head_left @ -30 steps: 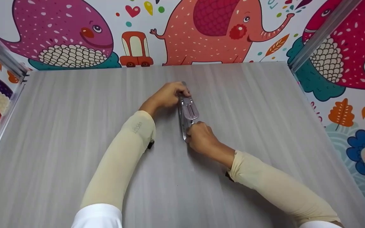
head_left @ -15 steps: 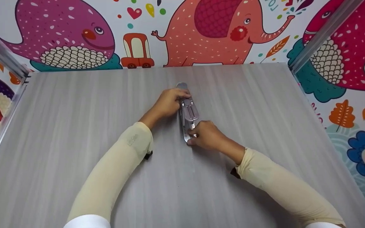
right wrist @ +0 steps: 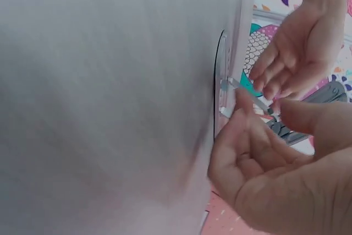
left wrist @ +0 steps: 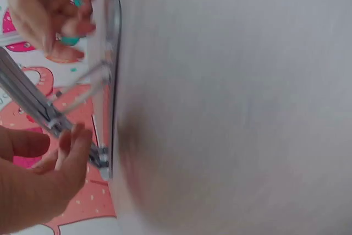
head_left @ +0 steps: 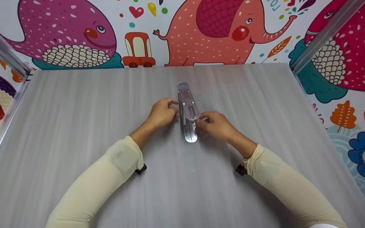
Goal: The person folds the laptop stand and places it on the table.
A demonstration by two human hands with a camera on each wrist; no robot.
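A grey metal folding stand (head_left: 188, 106) rests on the table between the hands. In the left wrist view its upper plate (left wrist: 26, 94) slants up from a flat base (left wrist: 114, 53), with struts between the two. The left hand (head_left: 163, 113) is just left of the stand, its fingers loosely bent, holding nothing; whether they touch the stand is unclear. To the right, the right hand (head_left: 216, 126) has relaxed, slightly curved fingers close to the lower end of the upper plate. In the right wrist view the fingers (right wrist: 242, 122) pass in front of part of the stand.
The wood-grain table (head_left: 74, 110) surrounds the stand. A wall with printed cartoon animals (head_left: 214, 31) rises along its back edge, and metal posts (head_left: 325, 36) stand at the back corners. Cream sleeves (head_left: 97, 180) cover both forearms.
Both hands have let go of the stand. The left hand drew back toward the person and left, while the right hand moved off to the right. The stand stays in place, raised at a slant.
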